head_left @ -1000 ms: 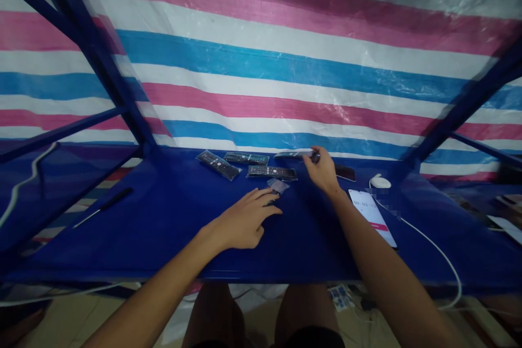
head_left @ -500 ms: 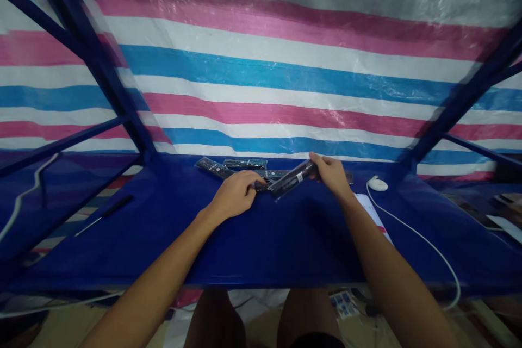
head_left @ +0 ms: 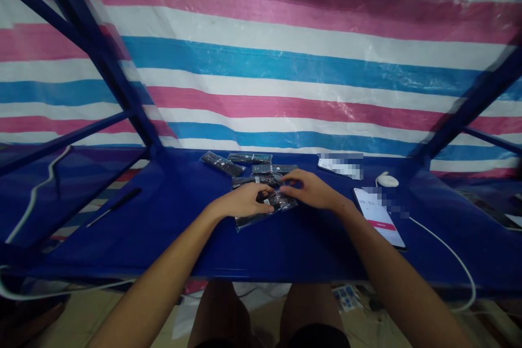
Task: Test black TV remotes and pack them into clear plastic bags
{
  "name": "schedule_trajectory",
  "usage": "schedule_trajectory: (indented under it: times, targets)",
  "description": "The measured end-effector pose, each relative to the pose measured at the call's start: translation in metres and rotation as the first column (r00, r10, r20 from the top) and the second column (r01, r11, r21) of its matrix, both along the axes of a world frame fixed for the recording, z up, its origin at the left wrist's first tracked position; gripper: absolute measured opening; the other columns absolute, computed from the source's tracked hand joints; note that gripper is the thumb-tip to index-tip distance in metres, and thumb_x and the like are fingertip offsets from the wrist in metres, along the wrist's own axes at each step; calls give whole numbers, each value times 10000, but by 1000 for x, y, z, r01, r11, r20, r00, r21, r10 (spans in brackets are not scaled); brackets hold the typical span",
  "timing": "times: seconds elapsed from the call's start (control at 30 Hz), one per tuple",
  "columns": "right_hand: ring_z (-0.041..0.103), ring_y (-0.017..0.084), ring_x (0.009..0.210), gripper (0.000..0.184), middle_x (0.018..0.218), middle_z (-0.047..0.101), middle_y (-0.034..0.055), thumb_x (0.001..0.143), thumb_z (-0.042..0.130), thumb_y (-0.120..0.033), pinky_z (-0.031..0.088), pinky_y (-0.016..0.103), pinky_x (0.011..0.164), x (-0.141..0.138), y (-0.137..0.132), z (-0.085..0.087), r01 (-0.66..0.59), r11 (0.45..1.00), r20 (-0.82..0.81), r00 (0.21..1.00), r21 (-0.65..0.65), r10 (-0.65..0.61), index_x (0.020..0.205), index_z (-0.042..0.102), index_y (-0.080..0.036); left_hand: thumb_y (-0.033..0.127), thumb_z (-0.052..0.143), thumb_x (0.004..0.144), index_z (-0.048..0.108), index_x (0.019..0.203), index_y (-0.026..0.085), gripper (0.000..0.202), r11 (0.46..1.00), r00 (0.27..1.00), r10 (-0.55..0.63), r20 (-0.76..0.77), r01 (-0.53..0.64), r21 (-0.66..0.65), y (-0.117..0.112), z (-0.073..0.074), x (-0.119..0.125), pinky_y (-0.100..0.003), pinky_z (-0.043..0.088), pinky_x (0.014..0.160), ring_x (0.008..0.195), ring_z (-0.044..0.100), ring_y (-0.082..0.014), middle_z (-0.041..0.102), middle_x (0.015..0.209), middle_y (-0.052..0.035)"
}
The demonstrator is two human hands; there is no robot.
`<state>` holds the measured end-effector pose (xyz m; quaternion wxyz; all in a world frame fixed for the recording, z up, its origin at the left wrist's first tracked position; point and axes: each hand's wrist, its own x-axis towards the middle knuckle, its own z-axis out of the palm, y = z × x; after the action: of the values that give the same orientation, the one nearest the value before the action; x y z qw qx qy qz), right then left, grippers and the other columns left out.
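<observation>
In the middle of the blue table, my left hand [head_left: 243,199] has its thumb and fingers closed on a bagged remote control [head_left: 282,204], dark and in clear plastic. From the other side my right hand [head_left: 312,189] pinches at the same bag, fingertips close to my left ones. Just behind it another bagged remote control [head_left: 244,180] lies partly covered by my hands. Farther back rest more remotes in plastic: one at the left [head_left: 222,163], one at the back [head_left: 249,159] and one nearer my right fingers [head_left: 275,169].
To the right lie a phone [head_left: 379,220] with a lit screen and a second phone-like device [head_left: 340,166]. A white round charger [head_left: 386,180] trails a cable. At left lies a screwdriver [head_left: 116,206]. Blue frame bars [head_left: 134,103] and a striped sheet [head_left: 285,103] enclose the table.
My right hand has come left and down, bringing the bagged remote control from a raised tilt to between both hands, low over the table. The phones at the right now show more fully.
</observation>
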<state>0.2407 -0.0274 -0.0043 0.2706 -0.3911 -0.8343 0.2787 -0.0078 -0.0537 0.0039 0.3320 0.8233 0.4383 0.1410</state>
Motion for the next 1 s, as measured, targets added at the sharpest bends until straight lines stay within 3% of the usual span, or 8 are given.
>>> schedule_trajectory:
  times: [0.07,0.13,0.27,0.43,0.57,0.7,0.83,1.0]
  targets:
    - [666,245,1103,351,1213,723,83,881,784,-406,519,389,938,2,1,1,-138,987,27,990,77,137,1197,752,-257,473,755,815,701,1242,174,524,999,998,-44,-48,42,-28,8,3,0,-317,473,736,894,691,-256,756,1050,-73]
    - [637,252,1121,321,1193,709,75,862,818,-350,489,414,982,2,1,2,-212,971,85,976,113,203,1166,759,-266,473,751,803,721,1188,178,486,994,993,-94,-72,90,-63,14,7,-1,-294,424,666,798,662,-228,742,935,-39]
    - [611,247,1085,149,1079,697,51,851,836,-270,459,396,961,-3,-2,3,-211,961,146,972,180,186,975,758,-243,452,625,891,749,1072,206,330,986,995,-95,13,96,-140,19,7,-3,-277,404,686,804,623,-197,723,931,-18]
    - [618,169,836,98,921,688,9,885,768,-166,446,294,761,-9,-8,0,-226,968,135,968,113,210,939,699,-210,538,488,978,709,863,174,441,991,1000,-4,-23,1,-135,22,-3,-2,-283,343,600,656,522,-163,631,745,-13]
    - [621,165,822,153,950,692,17,883,762,-162,440,283,739,-11,-13,-2,-211,974,135,971,88,198,1013,697,-210,528,496,976,685,842,171,426,997,999,-36,-28,34,-72,24,-6,0,-270,352,612,689,531,-160,613,754,-7]
    - [601,156,780,57,913,658,18,912,723,-160,428,275,712,-12,-16,1,-228,969,159,964,92,211,933,693,-203,503,498,978,663,788,171,416,999,999,-49,-9,49,-20,23,-4,2,-268,337,603,667,508,-151,572,707,4]
    - [588,157,777,71,904,632,18,923,698,-144,412,274,701,-14,-21,4,-224,969,204,958,102,200,892,690,-207,530,473,996,659,758,170,470,1000,1000,-25,-9,25,-11,22,-5,6,-277,306,571,630,489,-149,560,683,1]
    - [590,162,798,58,918,639,17,923,704,-170,409,276,701,-17,-25,1,-180,978,187,970,105,158,889,694,-215,473,502,990,723,876,177,387,998,998,-65,23,65,8,22,-11,5,-266,347,609,694,546,-159,638,761,-9]
